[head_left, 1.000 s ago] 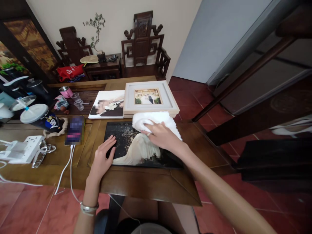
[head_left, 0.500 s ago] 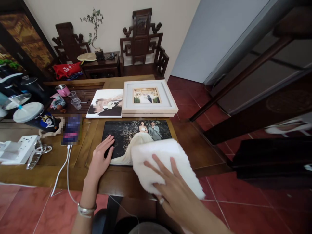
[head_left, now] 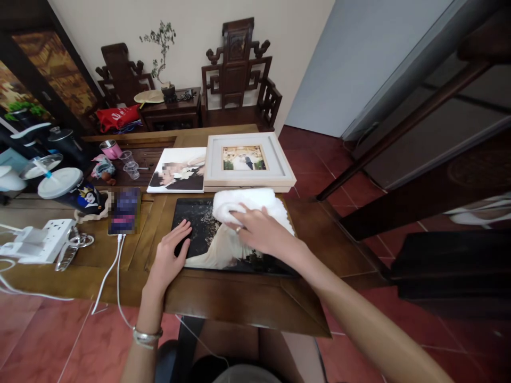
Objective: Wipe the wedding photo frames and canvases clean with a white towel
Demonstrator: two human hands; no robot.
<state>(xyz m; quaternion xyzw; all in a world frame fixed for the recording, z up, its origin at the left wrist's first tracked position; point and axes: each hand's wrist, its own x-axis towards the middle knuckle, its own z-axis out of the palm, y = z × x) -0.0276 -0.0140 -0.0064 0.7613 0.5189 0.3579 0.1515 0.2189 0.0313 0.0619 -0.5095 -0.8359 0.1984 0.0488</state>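
Note:
A dark photo print (head_left: 207,242) of a bride in a white dress lies flat on the wooden table (head_left: 239,298) in front of me. My left hand (head_left: 170,259) rests flat on the print's left edge, fingers stretched out. My right hand (head_left: 259,230) presses a white folded towel (head_left: 243,202) onto the print's far part, fingers lying on the cloth. The towel covers the upper middle of the picture.
Behind the print lie a white framed photo (head_left: 247,162) and an unframed print (head_left: 178,170). To the left are a phone (head_left: 124,211) on a white cable, a power strip (head_left: 38,242), a lidded cup (head_left: 74,191) and small cups. Carved chairs (head_left: 237,74) stand at the wall.
My right hand with the towel came down to the print's near edge half a second ago, then went back up to its far part. My left hand stayed put.

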